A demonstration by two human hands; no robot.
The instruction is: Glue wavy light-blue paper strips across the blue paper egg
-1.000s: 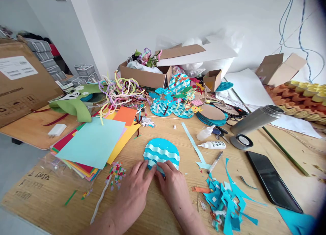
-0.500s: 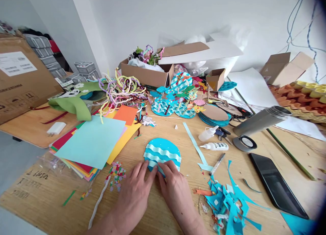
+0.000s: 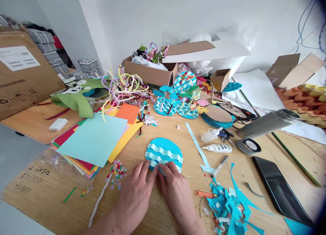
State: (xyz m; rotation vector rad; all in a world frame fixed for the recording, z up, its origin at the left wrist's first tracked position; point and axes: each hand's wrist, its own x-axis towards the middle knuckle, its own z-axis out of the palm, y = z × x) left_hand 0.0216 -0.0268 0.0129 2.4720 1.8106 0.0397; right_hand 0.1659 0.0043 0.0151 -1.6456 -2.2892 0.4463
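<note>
A round blue paper disc (image 3: pixel 165 144) lies on the table in front of me, with wavy pale-blue paper strips (image 3: pixel 163 154) across it. At its lower left edge are the fingertips of my left hand (image 3: pixel 139 189), fingers bent together, the thumb near the middle of the lower edge. My right hand (image 3: pixel 175 189) grips the lower right edge, its thumb and fingers closed on the paper. Both hands cover the disc's bottom part. A straight pale-blue strip (image 3: pixel 196 145) lies to the right, a pile of small coloured paper bits (image 3: pixel 118 172) to the left.
Coloured paper sheets (image 3: pixel 93 138) are stacked at left, pipe cleaners (image 3: pixel 124 89) behind them. Decorated blue discs (image 3: pixel 165 106) stand at the back. Glue bottles (image 3: pixel 218 148), a pen (image 3: pixel 219 166), a phone (image 3: pixel 280 191), a metal flask (image 3: pixel 267 123) and blue scraps (image 3: pixel 229 204) lie at right.
The view has shifted slightly, so most things sit a little further right in the picture. Both hands keep the same hold at the disc's lower edge.
</note>
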